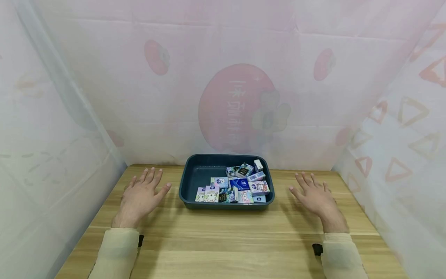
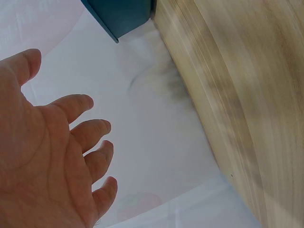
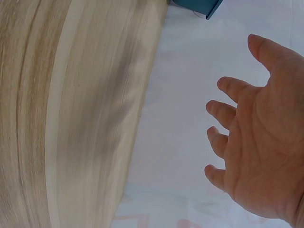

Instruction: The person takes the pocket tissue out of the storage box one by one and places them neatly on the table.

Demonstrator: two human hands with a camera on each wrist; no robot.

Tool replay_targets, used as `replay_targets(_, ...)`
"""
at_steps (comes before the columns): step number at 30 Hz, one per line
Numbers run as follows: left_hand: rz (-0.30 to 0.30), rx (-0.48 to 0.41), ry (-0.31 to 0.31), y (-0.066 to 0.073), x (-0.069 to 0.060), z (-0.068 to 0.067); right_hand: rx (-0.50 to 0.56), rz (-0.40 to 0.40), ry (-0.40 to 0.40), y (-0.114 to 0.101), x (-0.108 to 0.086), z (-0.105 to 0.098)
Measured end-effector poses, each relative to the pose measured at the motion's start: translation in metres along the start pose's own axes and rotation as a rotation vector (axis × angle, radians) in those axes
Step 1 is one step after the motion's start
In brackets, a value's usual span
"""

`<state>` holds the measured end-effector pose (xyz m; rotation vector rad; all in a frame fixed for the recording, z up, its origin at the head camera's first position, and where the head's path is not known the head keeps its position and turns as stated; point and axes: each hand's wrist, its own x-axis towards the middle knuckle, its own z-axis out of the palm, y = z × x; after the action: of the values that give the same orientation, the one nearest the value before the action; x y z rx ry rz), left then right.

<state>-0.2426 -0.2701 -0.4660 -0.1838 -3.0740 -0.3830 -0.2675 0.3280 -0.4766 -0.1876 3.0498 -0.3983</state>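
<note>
A dark teal plastic tray [image 1: 200,170] stands on the table between the two hands. Small printed packs lie jumbled in it, mostly toward its right side and front, among them a dark blue pack [image 1: 239,183] and a white cartoon pack [image 1: 211,193]. To the left of the tray, the left hand [image 1: 142,197] hovers over the wood, palm down, fingers spread and holding nothing. The right hand [image 1: 316,197] mirrors it on the other side, also with nothing in it. Both wrist views show bare palms, the left palm [image 2: 42,152] and the right palm [image 3: 266,137], apart from the table.
The wooden table [image 1: 223,240] reaches back to a pale printed cloth [image 1: 174,116] hung behind it. Cloth walls [image 1: 45,155] also close in the left and right sides. A corner of the tray shows at the top of each wrist view.
</note>
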Motion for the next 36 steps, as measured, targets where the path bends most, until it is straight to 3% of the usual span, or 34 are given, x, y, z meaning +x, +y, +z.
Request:
replay_targets(16, 0.005, -0.01, 0.001, 0.002, 0.001, 0.002, 0.01, -0.012, -0.002, -0.001, -0.002, -0.005)
replay_targets(22, 0.057, -0.011, 0.091, 0.009, 0.009, 0.01, -0.007, -0.017, -0.002, -0.003, -0.003, -0.004)
replay_targets(25, 0.075, -0.066, 0.114, 0.019, 0.012, 0.016, 0.002, -0.019, -0.003, -0.003, -0.003, -0.003)
replay_targets(31, 0.016, -0.25, 0.019, 0.043, 0.015, 0.028, 0.011, -0.024, 0.0, -0.004, -0.002, 0.0)
replay_targets(36, -0.025, -0.284, -0.02, 0.051, 0.018, 0.038, 0.021, -0.048, 0.012, -0.009, -0.002, 0.001)
